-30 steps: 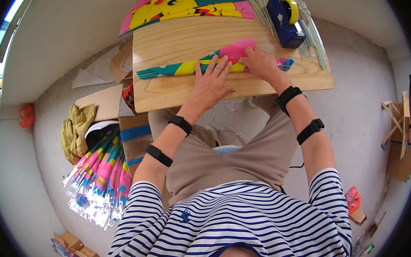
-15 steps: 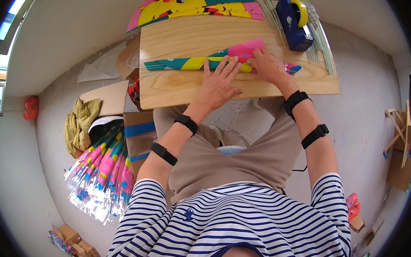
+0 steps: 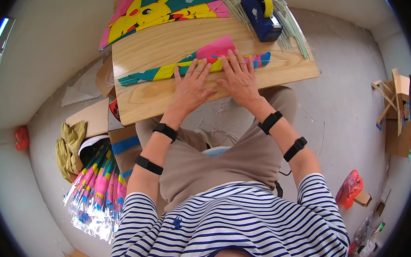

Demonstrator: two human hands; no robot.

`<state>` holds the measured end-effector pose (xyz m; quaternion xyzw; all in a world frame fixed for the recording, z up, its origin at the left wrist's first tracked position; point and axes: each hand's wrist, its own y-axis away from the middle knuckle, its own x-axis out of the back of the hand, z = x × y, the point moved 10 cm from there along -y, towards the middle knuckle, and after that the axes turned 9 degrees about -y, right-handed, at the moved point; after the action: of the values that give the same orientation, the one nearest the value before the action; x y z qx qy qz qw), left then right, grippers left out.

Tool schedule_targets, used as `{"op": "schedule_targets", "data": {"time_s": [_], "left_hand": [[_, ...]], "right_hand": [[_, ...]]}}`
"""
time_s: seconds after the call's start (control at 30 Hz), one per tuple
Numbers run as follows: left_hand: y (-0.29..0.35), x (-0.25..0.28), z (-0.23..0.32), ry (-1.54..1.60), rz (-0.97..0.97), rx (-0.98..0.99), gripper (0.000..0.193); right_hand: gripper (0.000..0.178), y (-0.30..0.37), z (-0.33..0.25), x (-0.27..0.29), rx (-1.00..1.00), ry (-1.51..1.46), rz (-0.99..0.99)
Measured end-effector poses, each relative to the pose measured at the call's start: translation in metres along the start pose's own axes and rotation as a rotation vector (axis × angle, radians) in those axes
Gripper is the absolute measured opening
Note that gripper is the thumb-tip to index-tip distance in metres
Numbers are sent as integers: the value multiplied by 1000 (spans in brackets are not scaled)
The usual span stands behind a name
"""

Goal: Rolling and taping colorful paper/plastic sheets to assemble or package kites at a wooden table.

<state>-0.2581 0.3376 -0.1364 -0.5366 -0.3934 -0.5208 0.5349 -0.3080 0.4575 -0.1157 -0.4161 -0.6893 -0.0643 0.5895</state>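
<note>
On the light wooden table (image 3: 138, 104) lies a printed sheet (image 3: 214, 49), rolled into a long narrow bundle of pink, teal and yellow. A thin rod runs along it. Both of my hands press on its near side with fingers stretched out flat. My left hand (image 3: 191, 89) rests near the bundle's middle, over the yellow part. Beside it, my right hand (image 3: 240, 81) lies toward the right end, where a blue and pink tip sticks out. My palms hide part of the near edge.
At the table's back lie more printed sheets (image 3: 154, 14) with a yellow cartoon figure. A blue tape dispenser (image 3: 261, 19) stands at the back right beside thin pale sticks (image 3: 297, 35). Left of my legs are a cardboard box (image 3: 125, 147) and several similar rolled bundles (image 3: 100, 184).
My right hand has gone from bent fingers pinching the bundle's right part to lying flat on it. The view has shifted, so the table appears farther left and tilted.
</note>
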Motion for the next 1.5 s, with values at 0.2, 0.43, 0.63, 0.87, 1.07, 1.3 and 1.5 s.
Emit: {"op": "schedule_targets", "data": {"time_s": [0.2,0.43,0.63,0.87,1.07,1.3,1.5], "left_hand": [[0,-1,-3,2,-21,15,83],[-2,2,-1,4,-8,-3,88],[-5,2,-5,-3,4,14,91],[-8,2,-9,-3,-11,30,90],[-8,-2,-10,0,-16,37,88],[-9,-3,-13,-20,-36,23,84],[-9,-2,-12,-23,-40,40,80]], "right_hand": [[63,12,54,30,-109,9,70],[42,23,171,46,-483,-171,162],[34,30,176,52,-403,-44,175],[11,12,149,57,-118,109,102],[11,5,143,61,-49,157,145],[13,1,146,59,-89,142,118],[35,-15,74,48,-43,-5,84]]}}
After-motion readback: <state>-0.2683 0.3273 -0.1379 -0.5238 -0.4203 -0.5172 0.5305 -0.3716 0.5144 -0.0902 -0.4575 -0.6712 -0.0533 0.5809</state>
